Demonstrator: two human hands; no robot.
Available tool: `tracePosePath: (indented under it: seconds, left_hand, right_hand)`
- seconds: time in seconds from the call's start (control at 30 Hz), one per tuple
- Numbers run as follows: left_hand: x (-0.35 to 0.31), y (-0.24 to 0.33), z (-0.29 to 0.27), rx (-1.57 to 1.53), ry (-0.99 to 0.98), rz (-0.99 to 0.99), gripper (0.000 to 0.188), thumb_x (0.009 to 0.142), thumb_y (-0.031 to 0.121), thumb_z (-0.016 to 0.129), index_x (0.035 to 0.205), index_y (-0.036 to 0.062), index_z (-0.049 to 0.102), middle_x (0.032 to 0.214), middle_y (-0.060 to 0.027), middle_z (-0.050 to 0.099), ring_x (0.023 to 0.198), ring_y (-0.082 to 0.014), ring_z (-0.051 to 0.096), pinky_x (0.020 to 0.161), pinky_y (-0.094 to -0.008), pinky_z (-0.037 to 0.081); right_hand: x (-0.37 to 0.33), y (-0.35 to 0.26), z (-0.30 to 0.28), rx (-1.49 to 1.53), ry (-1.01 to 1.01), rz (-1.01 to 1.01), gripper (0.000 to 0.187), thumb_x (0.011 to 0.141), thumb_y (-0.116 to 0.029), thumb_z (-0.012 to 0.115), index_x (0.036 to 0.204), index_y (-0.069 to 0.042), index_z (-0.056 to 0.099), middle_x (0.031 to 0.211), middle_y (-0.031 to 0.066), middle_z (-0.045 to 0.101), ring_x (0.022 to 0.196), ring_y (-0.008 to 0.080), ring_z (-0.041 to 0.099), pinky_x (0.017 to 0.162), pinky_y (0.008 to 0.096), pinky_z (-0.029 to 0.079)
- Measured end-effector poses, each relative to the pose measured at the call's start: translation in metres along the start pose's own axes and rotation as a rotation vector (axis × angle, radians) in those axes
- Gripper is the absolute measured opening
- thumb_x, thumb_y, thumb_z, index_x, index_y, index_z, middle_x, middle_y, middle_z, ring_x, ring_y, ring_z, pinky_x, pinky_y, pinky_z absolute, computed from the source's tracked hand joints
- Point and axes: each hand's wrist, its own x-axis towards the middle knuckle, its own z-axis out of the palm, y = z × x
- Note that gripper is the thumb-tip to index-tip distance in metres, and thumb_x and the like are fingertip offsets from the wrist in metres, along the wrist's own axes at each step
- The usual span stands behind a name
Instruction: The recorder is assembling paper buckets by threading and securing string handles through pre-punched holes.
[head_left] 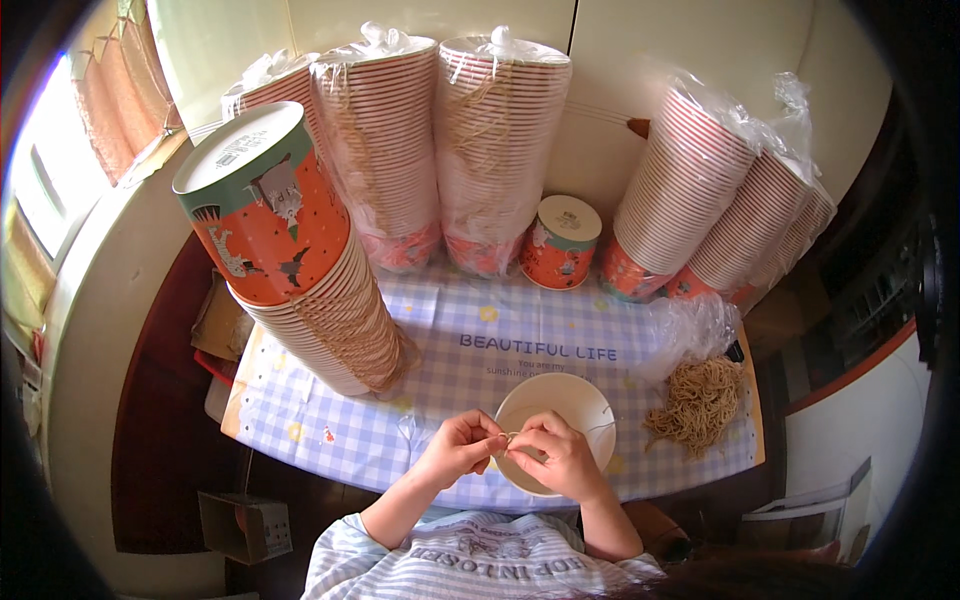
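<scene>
Both hands met just over the near rim of the white paper bowl (556,412), which lay on the checked tablecloth (420,400) at the table's near edge. The left hand (458,448) and the right hand (553,456) were each closed in a fingertip pinch on a short piece of tan string (508,437) — so thin that its ends could not be made out. The string looked light and limp, likely to slip unless pinched close to its end, with no stiffness to push. The bowl looked light and thin-walled, easy to dent, best held at its rolled rim. To the right of the bowl lay a loose heap of tan strings (698,402), with crumpled clear plastic (690,330) behind it. Left of the bowl leaned a tall stack of orange printed cups (300,260); more bagged stacks (440,140) stood behind the bowl against the wall, a single orange cup (560,242) among them.
</scene>
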Motion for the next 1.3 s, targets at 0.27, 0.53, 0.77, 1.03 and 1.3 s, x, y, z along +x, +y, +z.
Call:
tracePosePath:
  seconds: [0.27,0.53,0.77,1.03,1.3]
  left_hand:
    - [-0.004,0.000,0.004,0.113,0.008,0.066,0.010,0.085,0.009,0.058,0.086,0.0006,0.053,0.067,-0.0008,0.056,0.051,-0.0039,0.048,0.044,-0.0174,0.038]
    - [-0.004,0.000,0.003,0.194,0.017,0.102,0.009,0.085,0.008,0.058,0.087,0.0008,0.053,0.069,-0.0003,0.057,0.054,-0.0031,0.048,0.045,-0.0173,0.038]
    - [-0.008,0.006,0.009,0.167,0.029,0.109,0.009,0.085,0.007,0.058,0.086,0.0000,0.052,0.070,-0.0016,0.058,0.056,-0.0054,0.053,0.047,-0.0189,0.042]
    - [-0.010,0.001,0.013,0.635,0.168,0.320,0.010,0.081,0.004,0.061,0.084,0.0011,0.053,0.075,-0.0025,0.059,0.056,-0.0056,0.055,0.048,-0.0191,0.044]
    - [-0.010,0.000,0.022,0.955,0.293,0.764,0.014,0.071,0.000,0.065,0.082,0.0047,0.057,0.084,-0.0054,0.060,0.054,-0.0144,0.056,0.045,-0.0244,0.044]
  right_hand:
    - [0.003,-0.005,0.003,0.037,0.024,0.165,0.015,0.072,-0.012,0.070,0.081,-0.008,0.058,0.080,0.0020,0.056,0.055,0.0135,0.055,0.047,0.0268,0.043]
    - [0.008,-0.007,0.001,0.107,-0.005,0.195,0.016,0.074,-0.014,0.069,0.080,-0.004,0.057,0.082,0.0040,0.059,0.055,0.0131,0.056,0.047,0.0250,0.043]
    - [0.005,-0.005,0.004,0.110,-0.003,0.239,0.012,0.073,-0.011,0.067,0.077,-0.006,0.057,0.069,0.0034,0.058,0.054,0.0147,0.056,0.049,0.0269,0.044]
    - [0.005,-0.006,0.006,0.052,0.030,0.246,0.013,0.070,-0.007,0.066,0.073,-0.005,0.054,0.067,0.0051,0.058,0.054,0.0166,0.057,0.050,0.0286,0.045]
    - [0.004,-0.007,0.012,0.044,0.083,0.236,0.014,0.071,-0.006,0.064,0.075,-0.004,0.050,0.065,0.0073,0.059,0.055,0.0203,0.060,0.051,0.0313,0.047]
